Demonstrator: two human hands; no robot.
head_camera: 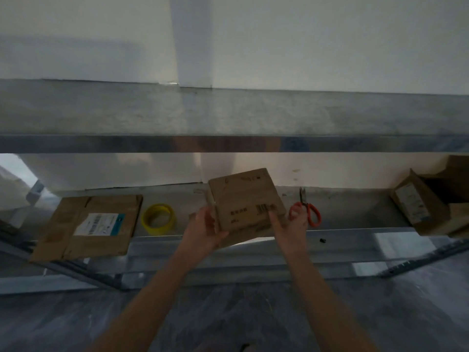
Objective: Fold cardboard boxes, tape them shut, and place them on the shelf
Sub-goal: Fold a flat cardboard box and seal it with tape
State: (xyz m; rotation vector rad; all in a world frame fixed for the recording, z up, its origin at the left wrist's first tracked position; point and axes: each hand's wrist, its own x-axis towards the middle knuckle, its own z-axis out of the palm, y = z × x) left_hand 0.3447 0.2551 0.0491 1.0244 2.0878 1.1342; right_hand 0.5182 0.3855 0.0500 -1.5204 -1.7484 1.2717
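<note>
box (pixel 245 196) gripped betw. left hand (pixel 208 228) & right hand (pixel 288 224), over shelf (pixel 355 214) front

tape roll (pixel 158 219) left of held box (pixel 247 199); scissors (pixel 308 209) right

Left hand (pixel 206 228) and right hand (pixel 289 223) forward, both in pinching grips.

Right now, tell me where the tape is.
Head view: the tape lies on the shelf, left of centre, between the flat box and the left hand.
</note>
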